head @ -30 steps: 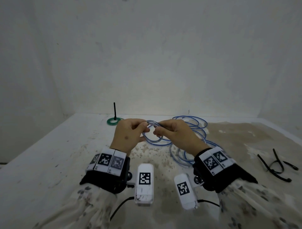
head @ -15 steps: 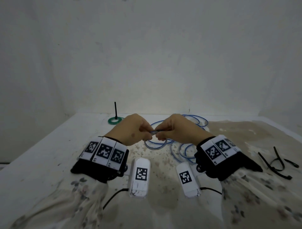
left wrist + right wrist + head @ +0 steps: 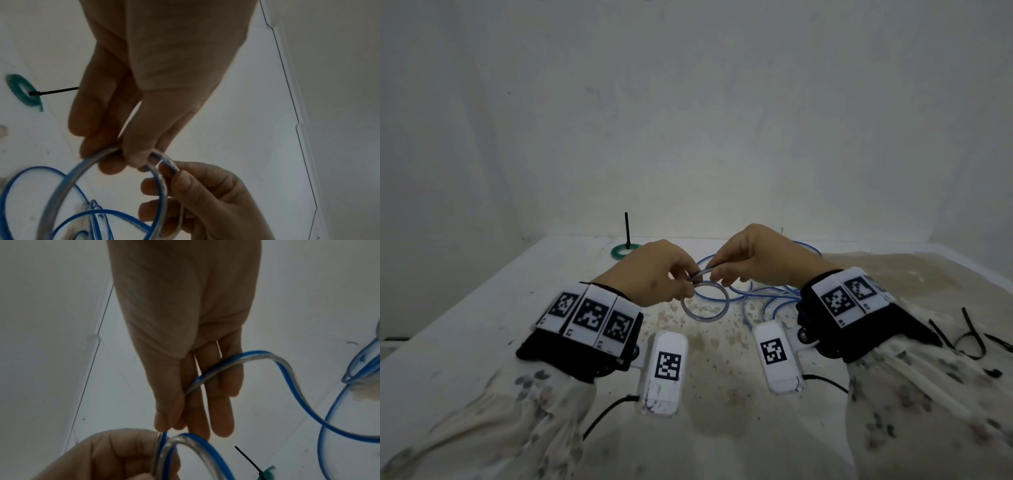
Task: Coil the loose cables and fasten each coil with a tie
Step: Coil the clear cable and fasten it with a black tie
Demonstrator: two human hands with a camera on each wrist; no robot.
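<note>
Cable: clear tube with a blue stripe; one small loop hangs between both hands above the counter, the rest lies in loose loops behind and to the right of the hands.
Left hand: fingers and thumb pinch the top of the small loop.
Right hand: thumb and fingers pinch the cable just beside the left hand's grip; the cable runs across the palm side and off to the loose loops.
Green coil: far left on the counter, fastened with a black tie whose tail stands upright.
Spare ties: black, lying at the right edge of the counter, well apart from the hands.
</note>
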